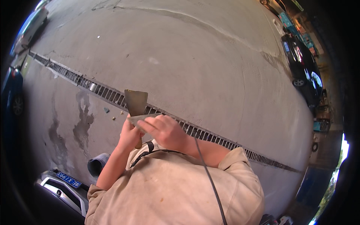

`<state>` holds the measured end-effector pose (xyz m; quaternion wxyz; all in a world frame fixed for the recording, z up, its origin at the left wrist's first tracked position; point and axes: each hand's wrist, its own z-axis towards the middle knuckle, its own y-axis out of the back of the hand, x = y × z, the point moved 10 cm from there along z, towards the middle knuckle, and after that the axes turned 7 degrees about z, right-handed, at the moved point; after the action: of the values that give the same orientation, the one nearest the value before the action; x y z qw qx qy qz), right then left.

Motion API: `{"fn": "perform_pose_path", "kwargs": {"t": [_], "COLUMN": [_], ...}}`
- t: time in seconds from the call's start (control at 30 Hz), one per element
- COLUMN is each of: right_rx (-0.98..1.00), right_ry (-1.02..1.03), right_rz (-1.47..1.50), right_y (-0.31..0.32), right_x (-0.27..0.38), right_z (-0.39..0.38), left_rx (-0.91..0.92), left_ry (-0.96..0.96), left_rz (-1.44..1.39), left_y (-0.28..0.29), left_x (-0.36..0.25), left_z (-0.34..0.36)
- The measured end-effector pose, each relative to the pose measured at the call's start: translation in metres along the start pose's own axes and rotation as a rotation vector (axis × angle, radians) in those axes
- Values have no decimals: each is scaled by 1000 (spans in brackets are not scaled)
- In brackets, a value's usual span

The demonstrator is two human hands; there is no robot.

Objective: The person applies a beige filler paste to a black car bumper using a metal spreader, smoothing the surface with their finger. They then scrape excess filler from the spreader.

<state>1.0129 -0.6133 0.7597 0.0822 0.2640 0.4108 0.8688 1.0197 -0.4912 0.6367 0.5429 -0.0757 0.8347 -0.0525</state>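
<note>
My left hand [130, 134] is wrapped round the handle of a putty knife [136, 102], whose wide, dull metal blade points up and away from me. The handle's brownish lower end shows under my fist. Close beside it, my right hand [168, 131] is closed, slightly blurred, with its fingers bent over a thin, flat, greyish piece [145, 117] lying across the base of the blade. Whether that piece is cloth, sandpaper or another blade I cannot tell. Both hands are in front of my beige shirt [187, 183].
A slotted metal drain grate [108, 93] runs diagonally across the concrete floor [180, 63]. Small stones and wet stains [83, 120] mark the floor at left. A black car [303, 67] stands far right, a blue car [14, 88] at left, and a vehicle front [62, 191] lower left.
</note>
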Motion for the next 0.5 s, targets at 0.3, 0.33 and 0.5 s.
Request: {"fn": "perform_pose_path", "kwargs": {"t": [0.3, 0.33, 0.5], "right_rx": [-133, -155, -223], "right_ry": [-7, -5, -34], "right_rz": [32, 21, 44], "right_y": [-4, -3, 0], "right_x": [-2, -2, -4], "right_z": [-2, -5, -9], "left_rx": [93, 73, 15], "left_ry": [-8, 12, -49], "left_rz": [180, 181, 336], "left_y": [-14, -12, -13], "left_x": [19, 22, 17], "left_z": [-6, -8, -23]}}
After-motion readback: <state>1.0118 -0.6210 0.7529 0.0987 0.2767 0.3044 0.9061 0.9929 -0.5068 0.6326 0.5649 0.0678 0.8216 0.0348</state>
